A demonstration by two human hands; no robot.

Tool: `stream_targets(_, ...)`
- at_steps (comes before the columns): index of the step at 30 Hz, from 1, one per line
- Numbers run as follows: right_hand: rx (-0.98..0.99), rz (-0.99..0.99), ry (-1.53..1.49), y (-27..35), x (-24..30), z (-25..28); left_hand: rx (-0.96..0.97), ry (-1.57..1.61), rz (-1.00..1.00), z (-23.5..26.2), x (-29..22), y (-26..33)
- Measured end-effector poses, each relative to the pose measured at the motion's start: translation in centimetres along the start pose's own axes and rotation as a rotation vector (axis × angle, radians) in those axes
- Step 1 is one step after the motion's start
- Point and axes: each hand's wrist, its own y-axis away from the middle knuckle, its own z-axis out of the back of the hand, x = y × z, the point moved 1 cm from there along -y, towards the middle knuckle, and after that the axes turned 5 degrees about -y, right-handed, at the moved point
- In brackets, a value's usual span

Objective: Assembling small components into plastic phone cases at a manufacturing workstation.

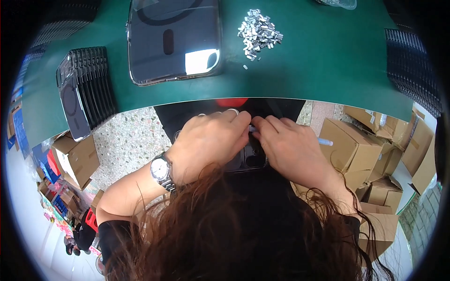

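Just below the green table's [328, 70] near edge, left hand [208, 140] and right hand [293, 147] pinch a dark, glossy phone case [251, 159] with camera cut-outs.

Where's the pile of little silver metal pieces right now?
In the head view, the pile of small silver pieces lies on the green table, toward the far right, just right of the clear phone case lying flat.

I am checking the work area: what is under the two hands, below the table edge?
Under the left hand and right hand lies a dark phone case with its camera cutout showing. The hands and hair cover most of it.
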Motion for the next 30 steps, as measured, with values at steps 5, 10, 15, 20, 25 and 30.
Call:
stream_targets(5,-0.136,-0.06,-0.004,-0.6,0.2,-1.0,-0.011,-0.095,0.022,0.1,-0.3,-0.2)
stream_targets(10,-0.101,-0.043,-0.033,-1.1,-0.1,-0.5,-0.066,-0.122,0.083,-0.6,0.1,0.0)
stream_targets(15,0.092,-0.091,0.044,-1.5,0.3,0.3,-0.074,-0.095,0.038,-0.8,0.5,0.4)
stream_targets(20,0.098,-0.129,0.034,-2.3,0.7,0.0,-0.086,-0.127,0.038,-1.0,1.3,0.5)
stream_targets(25,0.13,-0.072,-0.011,-2.9,-0.4,0.1,-0.077,0.091,0.125,-0.7,2.1,0.3)
stream_targets(30,0.16,-0.008,-0.009,-3.4,0.5,3.0,-0.026,0.255,0.158,0.7,1.9,-0.1)
